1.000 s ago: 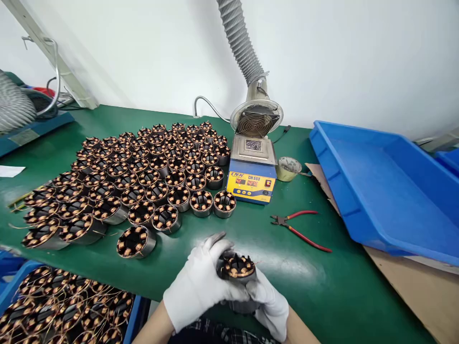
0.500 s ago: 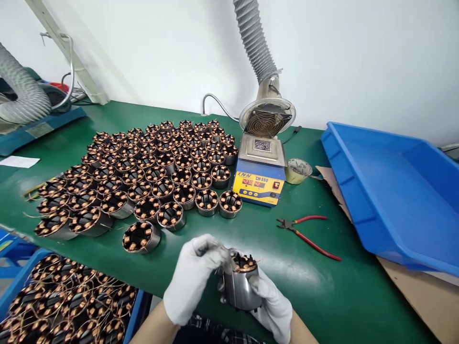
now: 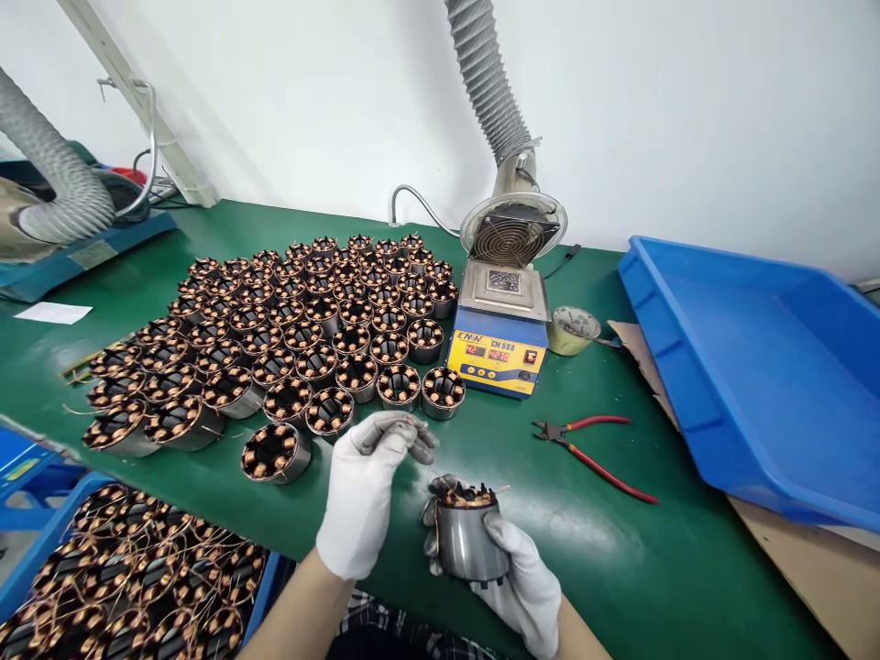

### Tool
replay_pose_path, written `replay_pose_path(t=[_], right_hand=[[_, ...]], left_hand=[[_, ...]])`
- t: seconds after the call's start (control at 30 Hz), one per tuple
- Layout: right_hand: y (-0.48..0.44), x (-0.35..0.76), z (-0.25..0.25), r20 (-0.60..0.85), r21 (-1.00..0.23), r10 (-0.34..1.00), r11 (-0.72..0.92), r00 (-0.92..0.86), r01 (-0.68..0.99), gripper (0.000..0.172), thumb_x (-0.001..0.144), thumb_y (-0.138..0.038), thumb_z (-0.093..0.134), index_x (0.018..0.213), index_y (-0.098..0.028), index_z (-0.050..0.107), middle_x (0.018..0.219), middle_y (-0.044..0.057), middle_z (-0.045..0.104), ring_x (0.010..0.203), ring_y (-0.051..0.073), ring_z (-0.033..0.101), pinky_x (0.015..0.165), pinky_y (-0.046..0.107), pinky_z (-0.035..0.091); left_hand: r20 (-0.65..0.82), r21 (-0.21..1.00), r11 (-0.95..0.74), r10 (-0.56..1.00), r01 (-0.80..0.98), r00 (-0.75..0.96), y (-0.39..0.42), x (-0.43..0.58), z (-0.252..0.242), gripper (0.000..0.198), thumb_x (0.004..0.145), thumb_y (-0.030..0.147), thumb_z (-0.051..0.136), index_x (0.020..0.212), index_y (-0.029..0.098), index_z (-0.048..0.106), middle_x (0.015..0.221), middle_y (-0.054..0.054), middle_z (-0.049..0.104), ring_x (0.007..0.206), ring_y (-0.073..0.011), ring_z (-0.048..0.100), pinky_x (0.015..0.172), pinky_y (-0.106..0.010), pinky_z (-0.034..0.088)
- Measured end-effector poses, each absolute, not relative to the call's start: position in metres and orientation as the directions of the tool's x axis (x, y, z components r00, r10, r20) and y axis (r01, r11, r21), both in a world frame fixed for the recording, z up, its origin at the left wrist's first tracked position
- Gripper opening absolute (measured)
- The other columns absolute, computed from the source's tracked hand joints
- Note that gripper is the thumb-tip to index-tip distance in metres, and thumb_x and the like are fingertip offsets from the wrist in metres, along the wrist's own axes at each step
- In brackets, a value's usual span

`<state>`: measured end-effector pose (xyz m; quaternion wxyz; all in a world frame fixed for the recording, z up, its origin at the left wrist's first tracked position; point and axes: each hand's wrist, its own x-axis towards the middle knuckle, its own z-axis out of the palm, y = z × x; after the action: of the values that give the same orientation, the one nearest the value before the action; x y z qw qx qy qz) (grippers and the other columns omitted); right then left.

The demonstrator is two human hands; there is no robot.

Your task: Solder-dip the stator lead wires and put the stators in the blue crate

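Note:
My right hand (image 3: 519, 573), in a white glove, grips a motor stator (image 3: 468, 543) round its steel shell, with fingertips showing on its left side. Copper coils and black insulator tabs show at the stator's top, and a short wire end sticks out at the right. Up and left of it, apart from the stator, is my left hand (image 3: 364, 486), also gloved. Its thumb and fingertips are pinched together; whatever they may hold is too small to make out. Closest beyond the left hand stands a loose stator (image 3: 275, 454) on the green table (image 3: 591, 568).
Many stators (image 3: 302, 339) stand in rows at left. A solder pot (image 3: 498, 362) sits under an exhaust hose (image 3: 491, 82), beside a small cup (image 3: 574, 332). Red-handled cutters (image 3: 595, 449) lie right of centre. A blue tray (image 3: 770, 367) is far right; wired stators (image 3: 137, 577) fill a bin lower left.
My left hand has come off the stator's top and moved up and left, fingers still pinched. The stator in my right hand has tilted, showing less of its top.

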<state>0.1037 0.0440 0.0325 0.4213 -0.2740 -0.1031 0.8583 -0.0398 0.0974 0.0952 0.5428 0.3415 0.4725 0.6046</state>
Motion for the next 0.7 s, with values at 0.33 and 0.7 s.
replay_pose_path(t=[0.33,0.7], right_hand=[[0.045,0.106,0.031,-0.493,-0.275,0.778,-0.564,-0.39,-0.779,0.031,0.066,-0.043,0.071,0.085,-0.018,0.071,0.081,0.007,0.072,0.072,0.021,0.065,0.069,0.032,0.05],[0.046,0.106,0.032,-0.381,-0.295,0.741,-0.665,-0.554,-0.686,0.048,0.067,-0.052,0.065,0.091,-0.011,0.07,0.078,0.011,0.07,0.064,0.019,0.063,0.061,0.029,0.046]], left_hand=[[-0.194,0.914,0.004,0.882,0.405,0.429,0.061,-0.042,0.041,0.108,0.041,0.032,0.085,0.135,0.013,0.036,0.132,-0.017,0.05,0.121,-0.033,0.047,0.104,-0.047,0.036],[-0.289,0.934,0.345,0.88,-0.089,0.378,0.09,-0.042,0.066,0.065,0.084,0.064,0.029,0.095,0.014,0.069,0.098,-0.011,0.07,0.099,-0.0262,0.06,0.094,-0.039,0.044]])
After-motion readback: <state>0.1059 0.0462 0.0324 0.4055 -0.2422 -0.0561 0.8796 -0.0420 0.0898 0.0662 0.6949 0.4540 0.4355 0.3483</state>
